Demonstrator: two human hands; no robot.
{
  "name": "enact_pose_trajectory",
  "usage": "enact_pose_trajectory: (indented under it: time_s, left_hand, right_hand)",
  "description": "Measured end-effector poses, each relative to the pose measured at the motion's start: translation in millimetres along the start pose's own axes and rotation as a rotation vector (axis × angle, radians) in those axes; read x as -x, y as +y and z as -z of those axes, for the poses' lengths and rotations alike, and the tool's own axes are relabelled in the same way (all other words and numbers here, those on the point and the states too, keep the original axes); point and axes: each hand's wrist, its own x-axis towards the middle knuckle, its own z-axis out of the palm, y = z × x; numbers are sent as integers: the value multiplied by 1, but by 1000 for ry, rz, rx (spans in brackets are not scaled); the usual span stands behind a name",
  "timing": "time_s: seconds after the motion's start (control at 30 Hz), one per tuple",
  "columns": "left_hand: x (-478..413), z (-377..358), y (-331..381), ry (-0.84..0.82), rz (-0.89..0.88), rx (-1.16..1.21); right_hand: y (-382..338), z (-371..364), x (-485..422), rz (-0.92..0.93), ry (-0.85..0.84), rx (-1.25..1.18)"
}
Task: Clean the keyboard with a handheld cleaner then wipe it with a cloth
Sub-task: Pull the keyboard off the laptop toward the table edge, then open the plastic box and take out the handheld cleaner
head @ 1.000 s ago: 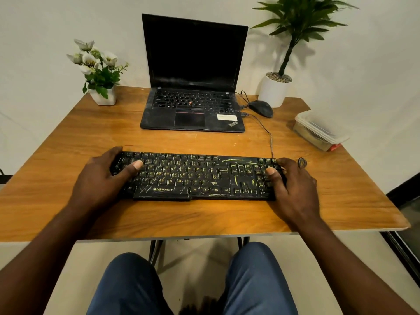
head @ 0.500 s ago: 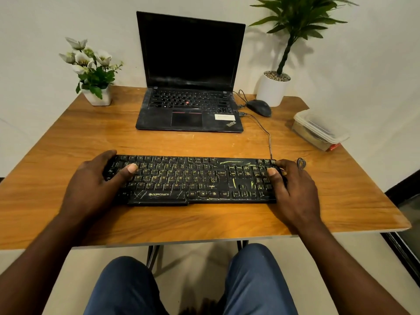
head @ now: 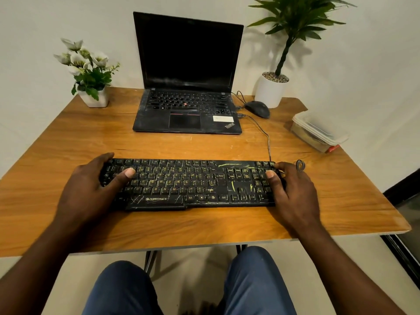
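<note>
A black keyboard (head: pixel 191 184) with yellow-green smears on its keys lies flat across the near part of the wooden table (head: pixel 68 137). My left hand (head: pixel 91 187) grips its left end, thumb on top of the keys and fingers wrapped over the far edge. At the other end my right hand (head: pixel 293 192) holds the keyboard the same way, thumb lying on the number pad. Its cable runs back to the laptop. No handheld cleaner or cloth shows in view.
An open black laptop (head: pixel 186 110) stands behind the keyboard, with a mouse (head: pixel 258 109) to its right. A white flower pot (head: pixel 94 98) sits back left, a potted plant (head: pixel 271 88) back right. A lidded plastic box (head: pixel 318 133) rests at the right edge.
The keyboard has slid slightly toward me and to the left with both hands still holding its ends.
</note>
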Motion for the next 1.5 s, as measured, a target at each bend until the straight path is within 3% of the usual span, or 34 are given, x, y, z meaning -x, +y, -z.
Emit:
enact_pose_trajectory:
  time_s: [0.6,0.83,0.9,1.03,1.2,1.5]
  left_hand:
    - [9,1,5,30,-14,102]
    - [12,-4,4,92,-164,-194]
    - [16,-9,10,62,-313,-266]
    - [27,-21,39,107,-587,-303]
    - [27,-35,60,67,-694,-355]
    - [29,-33,66,35,-682,-370]
  right_hand:
    - [12,2,-7,-45,67,-258]
    - [54,61,-97,-92,329,-48]
    - [76,80,-137,-150,283,64]
    - [107,97,-186,-291,-56,333]
    - [130,87,-208,-380,-358,313]
    - [110,52,-161,-239,-222,251]
